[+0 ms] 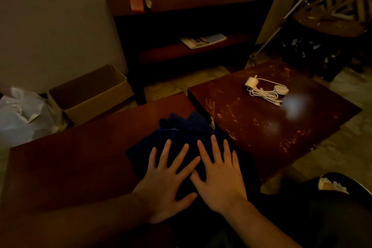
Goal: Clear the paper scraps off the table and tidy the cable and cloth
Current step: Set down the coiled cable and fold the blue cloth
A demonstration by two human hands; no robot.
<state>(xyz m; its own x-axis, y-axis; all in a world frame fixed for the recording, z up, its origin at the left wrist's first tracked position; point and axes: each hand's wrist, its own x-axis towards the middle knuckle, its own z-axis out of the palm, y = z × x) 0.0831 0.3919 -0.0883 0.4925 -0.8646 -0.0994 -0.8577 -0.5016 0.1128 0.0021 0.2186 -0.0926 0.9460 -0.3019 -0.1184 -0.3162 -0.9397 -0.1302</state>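
A dark blue cloth [181,133] lies bunched on the near wooden table [80,157], by its right edge. My left hand [167,183] and my right hand [219,175] both lie flat on the cloth, fingers spread and straight, side by side. A white cable [263,91], coiled and tied with its plug and a round puck, lies on the scratched second table [261,127] to the right, far from both hands. No paper scraps show on either tabletop.
An open cardboard box [90,94] and a white plastic bag [22,115] holding paper stand on the floor at the left. A dark shelf unit [191,26] with a magazine stands against the wall. A dark bin [342,187] sits at the lower right.
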